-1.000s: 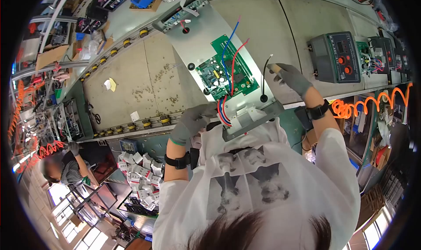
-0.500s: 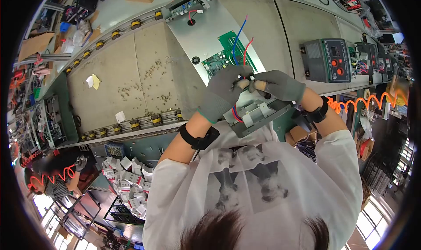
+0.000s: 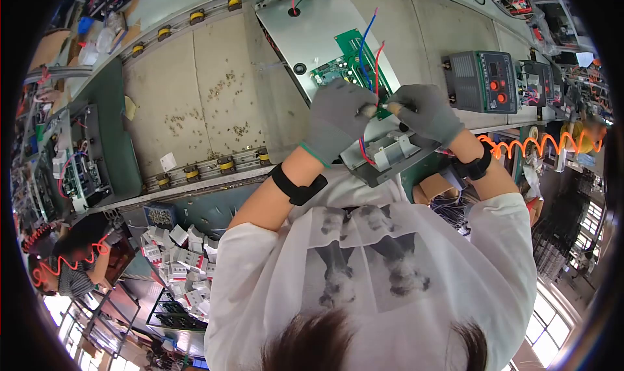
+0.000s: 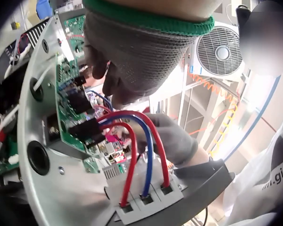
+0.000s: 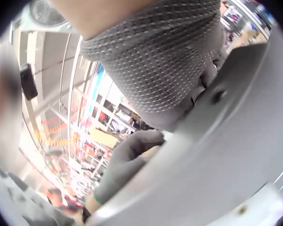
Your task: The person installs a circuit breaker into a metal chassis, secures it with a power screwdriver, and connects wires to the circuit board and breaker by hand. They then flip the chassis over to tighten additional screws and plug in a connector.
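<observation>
Both gloved hands meet over a metal chassis that carries a green circuit board. The left hand has thumb and forefinger pinched at a thin black wire, bare fingertips showing. Facing it, the right hand pinches at the same spot; the wire is mostly hidden between the fingers. A blue wire and a red wire stand up from the board beyond the hands. In the left wrist view, red and blue leads run into a grey terminal block on the near panel.
Small screws lie scattered on the grey bench, left of the chassis. Roller rails run along its edges. A boxed unit with orange knobs stands at the right, near an orange coiled hose. White boxy parts fill a spot below left.
The left hand has come from the chassis's near left edge to meet the right hand over the board. The right hand moved inward from beside the black wire. The view has shifted slightly.
</observation>
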`<state>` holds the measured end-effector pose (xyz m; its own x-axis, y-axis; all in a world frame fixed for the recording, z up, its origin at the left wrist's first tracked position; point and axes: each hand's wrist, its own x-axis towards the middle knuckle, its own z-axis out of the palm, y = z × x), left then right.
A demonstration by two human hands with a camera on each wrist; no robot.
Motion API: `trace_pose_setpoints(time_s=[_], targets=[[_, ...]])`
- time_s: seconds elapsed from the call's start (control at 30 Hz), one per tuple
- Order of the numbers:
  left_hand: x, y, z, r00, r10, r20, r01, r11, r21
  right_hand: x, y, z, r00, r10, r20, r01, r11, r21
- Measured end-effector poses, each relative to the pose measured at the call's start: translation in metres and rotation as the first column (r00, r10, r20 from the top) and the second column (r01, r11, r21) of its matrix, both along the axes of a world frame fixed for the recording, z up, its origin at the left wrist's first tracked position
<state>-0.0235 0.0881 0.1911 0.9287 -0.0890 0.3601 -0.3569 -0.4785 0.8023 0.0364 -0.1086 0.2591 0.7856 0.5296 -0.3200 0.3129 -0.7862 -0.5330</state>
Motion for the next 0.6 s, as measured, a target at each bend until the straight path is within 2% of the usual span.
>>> trace_pose_setpoints(time_s=[0.03, 0.07, 0.1, 0.13, 0.17, 0.23, 0.27, 0.3, 0.37, 0.57, 0.6], targets=[[-0.003, 0.005, 0.0, 1.0, 0.01, -0.005, -0.01, 1.0, -0.008, 0.003, -0.002, 0.0, 0.977, 0.117, 0.176, -0.106, 0.992, -0.072], [-0.007, 0.012, 0.002, 0.987, 0.162, -0.02, -0.161, 0.986, 0.05, 0.005, -0.004, -0.001, 0.977, 0.128, 0.171, -0.116, 0.99, -0.079], [-0.012, 0.019, 0.003, 0.95, 0.311, -0.026, -0.307, 0.945, 0.11, 0.008, -0.006, -0.002, 0.957, 0.206, 0.206, -0.171, 0.969, -0.178], [-0.021, 0.024, -0.004, 0.921, 0.383, -0.072, -0.36, 0.906, 0.222, 0.01, -0.007, -0.003, 0.928, 0.288, 0.235, -0.22, 0.935, -0.277], [-0.025, 0.026, -0.012, 0.916, 0.393, -0.077, -0.369, 0.904, 0.218, 0.012, -0.008, -0.007, 0.926, 0.299, 0.23, -0.231, 0.931, -0.282], [-0.036, 0.028, -0.029, 0.797, 0.491, -0.352, -0.392, 0.864, 0.316, 0.014, -0.01, -0.015, 0.875, 0.413, 0.254, -0.308, 0.878, -0.367], [-0.038, 0.031, -0.032, 0.768, 0.445, -0.46, -0.326, 0.89, 0.317, 0.016, -0.008, -0.016, 0.871, 0.424, 0.247, -0.319, 0.872, -0.37], [-0.039, 0.032, -0.034, 0.762, 0.451, -0.465, -0.334, 0.889, 0.314, 0.017, -0.007, -0.017, 0.859, 0.46, 0.225, -0.346, 0.845, -0.407], [-0.039, 0.033, -0.034, 0.664, 0.359, -0.656, -0.212, 0.932, 0.295, 0.016, -0.002, -0.019, 0.842, 0.503, 0.194, -0.381, 0.81, -0.446], [-0.038, 0.032, -0.044, 0.689, 0.343, -0.638, -0.246, 0.939, 0.238, 0.014, 0.005, -0.018, 0.745, 0.619, 0.249, -0.43, 0.731, -0.53], [-0.038, 0.033, -0.043, 0.687, 0.322, -0.652, -0.231, 0.947, 0.224, 0.013, 0.007, -0.018, 0.724, 0.662, 0.196, -0.464, 0.676, -0.572]])
